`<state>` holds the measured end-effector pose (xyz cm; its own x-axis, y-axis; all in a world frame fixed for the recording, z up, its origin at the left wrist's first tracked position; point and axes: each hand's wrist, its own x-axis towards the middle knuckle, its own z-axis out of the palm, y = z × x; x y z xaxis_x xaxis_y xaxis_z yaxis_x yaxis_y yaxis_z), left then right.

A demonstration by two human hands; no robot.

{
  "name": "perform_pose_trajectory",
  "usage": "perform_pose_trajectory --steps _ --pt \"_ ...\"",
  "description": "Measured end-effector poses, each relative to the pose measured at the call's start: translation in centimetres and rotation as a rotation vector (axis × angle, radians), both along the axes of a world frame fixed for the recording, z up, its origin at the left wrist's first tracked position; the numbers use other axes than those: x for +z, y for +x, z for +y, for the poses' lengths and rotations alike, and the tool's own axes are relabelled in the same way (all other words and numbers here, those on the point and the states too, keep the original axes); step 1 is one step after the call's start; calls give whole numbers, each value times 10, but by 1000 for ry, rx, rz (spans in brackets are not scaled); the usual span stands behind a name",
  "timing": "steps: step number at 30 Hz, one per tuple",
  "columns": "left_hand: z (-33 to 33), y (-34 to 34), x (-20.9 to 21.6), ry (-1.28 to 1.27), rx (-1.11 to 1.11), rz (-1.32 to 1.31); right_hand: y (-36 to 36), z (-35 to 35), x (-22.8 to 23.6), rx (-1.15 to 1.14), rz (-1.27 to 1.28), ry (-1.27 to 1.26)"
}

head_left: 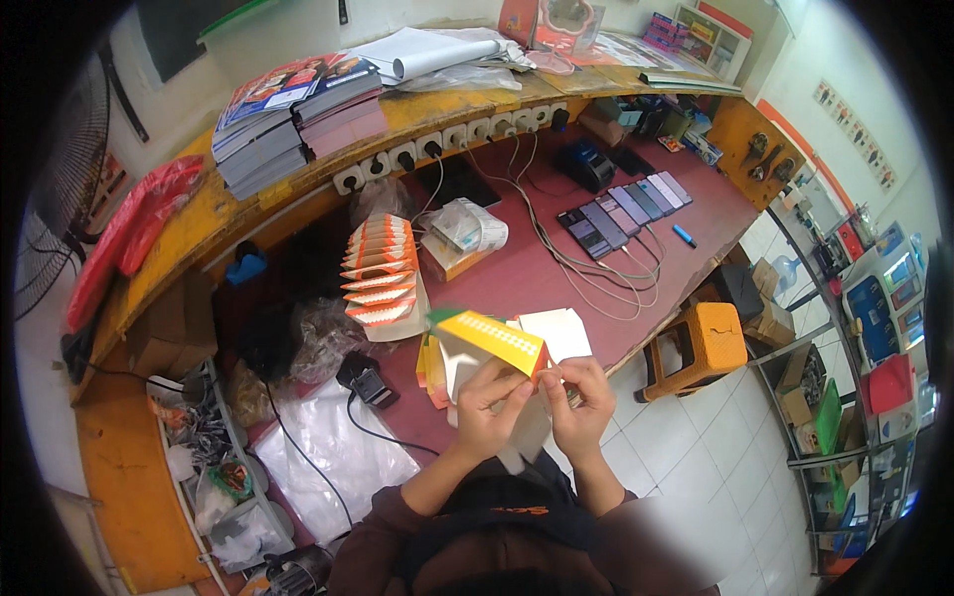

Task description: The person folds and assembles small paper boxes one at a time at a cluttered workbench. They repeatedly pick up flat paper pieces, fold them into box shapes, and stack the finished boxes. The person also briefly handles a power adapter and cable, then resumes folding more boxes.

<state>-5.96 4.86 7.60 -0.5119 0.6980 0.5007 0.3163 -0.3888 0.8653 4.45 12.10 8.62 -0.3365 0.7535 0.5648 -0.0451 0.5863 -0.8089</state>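
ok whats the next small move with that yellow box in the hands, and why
Probably press the loose end flap shut. The left hand and right hand both pinch the half-folded yellow box at its open end, and a stack of folded orange boxes stands finished nearby.

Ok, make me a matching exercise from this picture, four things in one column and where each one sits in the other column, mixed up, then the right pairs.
Things:
1. yellow carton
2. row of phones
3. orange stool
4. stack of magazines

Places:
A. on the tiled floor beside the desk
B. on the upper wooden shelf
C. between the left hand and right hand
D. lying on the red desk, cables attached

Pairs: 1-C, 2-D, 3-A, 4-B
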Motion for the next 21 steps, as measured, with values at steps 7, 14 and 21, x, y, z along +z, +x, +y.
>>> perform_pose_trajectory --steps 7,14,21 --pt "-3 -6 -3 -53 -102 -266 2 -5 12 -12 -216 225" --pt "5 -5 -3 53 60 -288 -16 -23 -8 -6 -568 496" --pt "12 -19 -18 54 188 -675 -19 -7 -15 61 -591 382"
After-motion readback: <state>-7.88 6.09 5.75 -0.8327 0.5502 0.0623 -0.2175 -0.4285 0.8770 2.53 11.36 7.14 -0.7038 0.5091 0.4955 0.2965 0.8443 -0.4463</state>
